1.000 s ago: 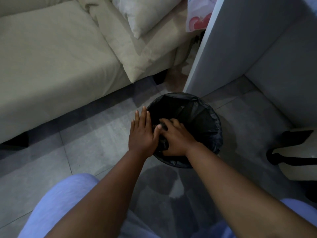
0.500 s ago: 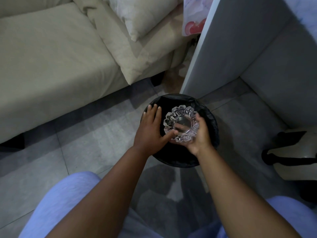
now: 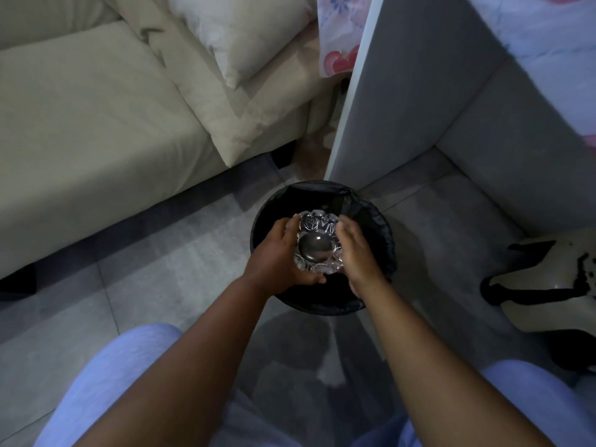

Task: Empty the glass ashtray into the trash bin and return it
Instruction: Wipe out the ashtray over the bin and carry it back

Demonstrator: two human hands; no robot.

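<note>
Head view: I see my left hand (image 3: 280,257) and right hand (image 3: 356,253) grasping the glass ashtray (image 3: 317,246) between their fingers. It hangs over the black-lined trash bin (image 3: 383,233), with the sofa (image 3: 96,130) at ten o'clock.

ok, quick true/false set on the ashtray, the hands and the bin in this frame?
1. Both hands hold the clear cut-glass ashtray. True: left hand and right hand grip opposite sides.
2. The ashtray rests on the grey tiled floor. False: it is held above the round bin with the black liner.
3. The bin stands beside the white cabinet panel. True.
4. The ashtray is full of butts. False: none are visible in it.
</note>
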